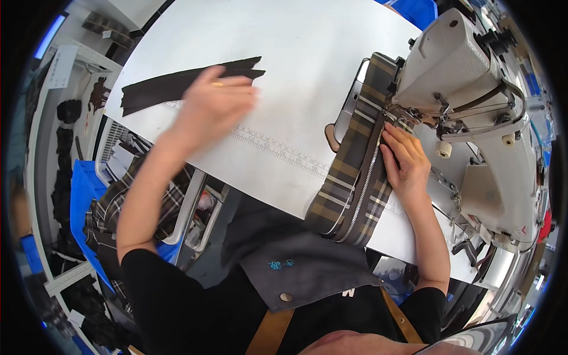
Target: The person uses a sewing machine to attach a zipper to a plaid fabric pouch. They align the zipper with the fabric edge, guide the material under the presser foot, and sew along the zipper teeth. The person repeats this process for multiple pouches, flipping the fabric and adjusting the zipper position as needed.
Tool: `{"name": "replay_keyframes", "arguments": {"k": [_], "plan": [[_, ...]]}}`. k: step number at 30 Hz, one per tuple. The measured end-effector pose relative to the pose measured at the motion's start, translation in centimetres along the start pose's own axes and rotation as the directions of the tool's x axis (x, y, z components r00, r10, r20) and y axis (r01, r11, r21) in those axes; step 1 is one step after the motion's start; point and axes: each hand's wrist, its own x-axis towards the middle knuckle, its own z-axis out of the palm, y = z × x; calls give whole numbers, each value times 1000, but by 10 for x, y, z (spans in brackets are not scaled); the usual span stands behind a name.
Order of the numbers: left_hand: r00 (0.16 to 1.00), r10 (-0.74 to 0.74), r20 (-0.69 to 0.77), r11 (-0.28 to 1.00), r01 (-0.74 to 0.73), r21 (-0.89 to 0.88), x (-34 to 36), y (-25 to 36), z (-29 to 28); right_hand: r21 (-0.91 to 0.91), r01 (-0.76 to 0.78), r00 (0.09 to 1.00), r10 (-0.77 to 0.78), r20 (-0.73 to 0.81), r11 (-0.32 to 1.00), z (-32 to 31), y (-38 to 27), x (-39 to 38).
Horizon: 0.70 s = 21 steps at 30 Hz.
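My right hand point(406, 161) lies on a plaid fabric piece point(340, 192) in brown, black and white, its fingers stretched along a metal zipper point(365, 188). The fingertips rest close to the needle area of a sewing machine point(444, 71), and the far end of the fabric passes beside it. Away to the left, my left hand point(219, 109) is over the white table, smeared by motion. Its fingers are too blurred to show whether they hold anything. Dark fabric strips point(157, 92) lie beside and partly behind that hand.
A printed ruler scale point(275, 148) runs across the white table point(296, 53). Left of the table, a blue bin point(83, 201) holds plaid fabric, next to a white open drawer point(204, 219). Another blue bin point(417, 12) stands at the far edge.
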Motion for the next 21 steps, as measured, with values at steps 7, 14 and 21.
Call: {"name": "replay_keyframes", "arguments": {"k": [7,14,21], "plan": [[945,-140,-295,970,191,150,-12,-40,34,0,-5,1000,5,-4,1000,-1,2,-2],[849,-484,-213,875,478,-82,44,-54,9,22,-14,1000,14,-5,1000,-1,1,-1],[965,129,-227,952,-57,300,-17,37,20,33,-4,1000,4,-13,999,1,-2,0]]}}
